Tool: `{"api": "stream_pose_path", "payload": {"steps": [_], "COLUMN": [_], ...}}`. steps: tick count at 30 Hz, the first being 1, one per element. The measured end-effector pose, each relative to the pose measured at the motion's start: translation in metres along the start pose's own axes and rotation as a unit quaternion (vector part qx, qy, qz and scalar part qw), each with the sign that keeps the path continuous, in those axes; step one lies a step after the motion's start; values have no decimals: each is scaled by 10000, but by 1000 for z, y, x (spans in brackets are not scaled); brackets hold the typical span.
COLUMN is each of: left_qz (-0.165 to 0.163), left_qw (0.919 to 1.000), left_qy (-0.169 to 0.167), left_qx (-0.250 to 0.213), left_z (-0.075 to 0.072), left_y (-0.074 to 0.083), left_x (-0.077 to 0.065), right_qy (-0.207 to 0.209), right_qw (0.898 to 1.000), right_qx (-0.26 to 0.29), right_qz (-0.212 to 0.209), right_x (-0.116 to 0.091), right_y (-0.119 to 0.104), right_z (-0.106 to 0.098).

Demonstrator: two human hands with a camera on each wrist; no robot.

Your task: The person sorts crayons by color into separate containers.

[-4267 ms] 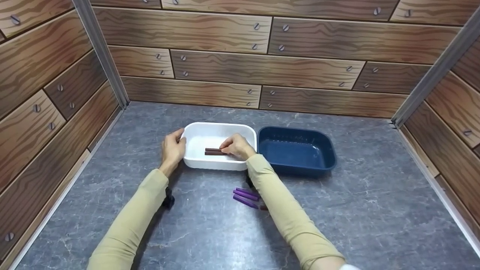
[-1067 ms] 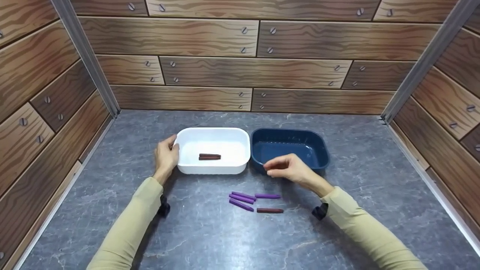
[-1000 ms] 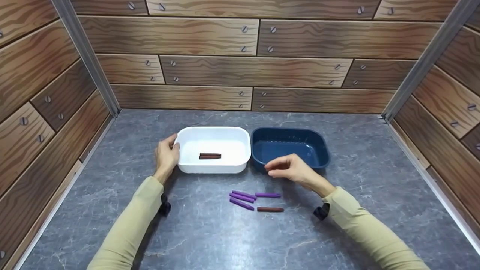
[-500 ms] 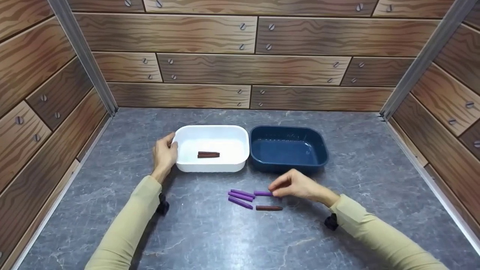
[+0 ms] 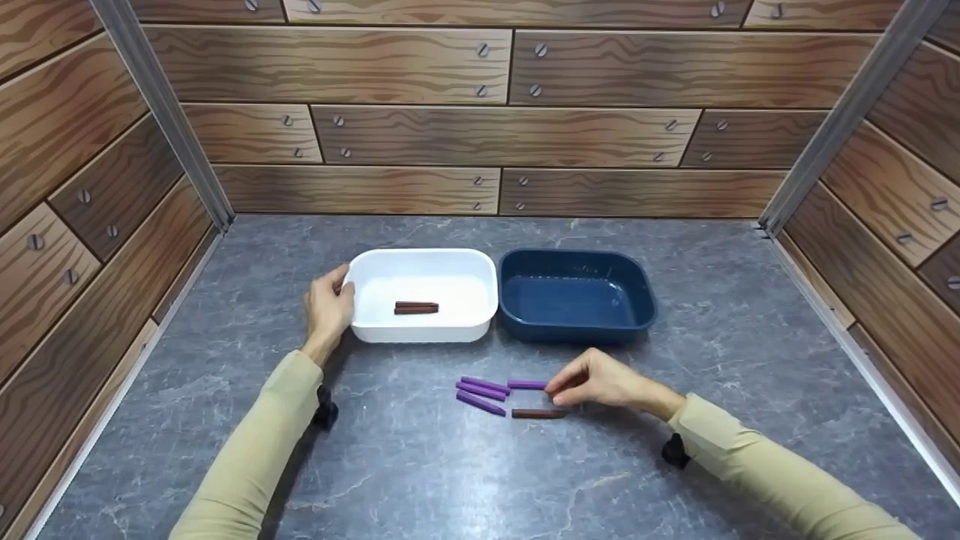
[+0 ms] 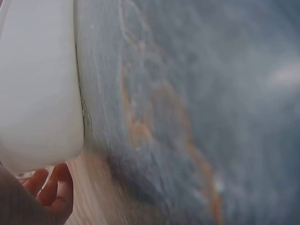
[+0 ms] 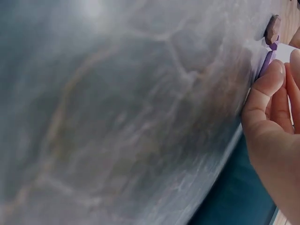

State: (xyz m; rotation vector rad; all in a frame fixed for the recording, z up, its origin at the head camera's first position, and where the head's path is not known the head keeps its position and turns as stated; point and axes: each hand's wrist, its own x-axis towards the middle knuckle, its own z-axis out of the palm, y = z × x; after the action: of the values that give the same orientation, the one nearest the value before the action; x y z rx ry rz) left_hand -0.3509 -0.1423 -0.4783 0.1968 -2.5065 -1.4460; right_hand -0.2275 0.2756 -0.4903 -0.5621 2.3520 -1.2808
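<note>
My left hand [image 5: 328,306] rests against the left end of a white container [image 5: 487,330], thumb near its rim; the left wrist view shows bent fingers [image 6: 65,185] beside the container's corner. Inside lie two brown crayons [image 5: 417,307], side by side. On the table in front of the containers, my right hand [image 5: 600,381] pinches the right end of a purple crayon [image 5: 526,385], which lies flat; its tip is hidden by the fingers. Another brown crayon [image 5: 534,413] lies just below that hand. Three more purple crayons [image 5: 481,403] lie to the left, two of them together.
A dark blue container [image 5: 577,330] stands directly right of the white one, with nothing visible inside. The grey marbled table [image 5: 420,465] is enclosed by wood-patterned walls [image 5: 412,135] at the back and sides.
My right hand has left the white container, passed in front of the blue one and come down to the purple crayon's right end. The left hand stays at the white container.
</note>
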Motion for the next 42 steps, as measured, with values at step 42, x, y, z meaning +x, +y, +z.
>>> {"api": "stream_pose_path", "payload": {"steps": [42], "left_qz": [-11], "left_qw": [10000], "left_qy": [16], "left_qx": [-28], "left_z": [-1], "left_y": [1], "left_x": [-2], "right_qy": [-138], "right_qw": [9957], "right_qx": [-804], "right_qz": [-446], "right_x": [-5], "right_y": [0], "right_z": [8]}}
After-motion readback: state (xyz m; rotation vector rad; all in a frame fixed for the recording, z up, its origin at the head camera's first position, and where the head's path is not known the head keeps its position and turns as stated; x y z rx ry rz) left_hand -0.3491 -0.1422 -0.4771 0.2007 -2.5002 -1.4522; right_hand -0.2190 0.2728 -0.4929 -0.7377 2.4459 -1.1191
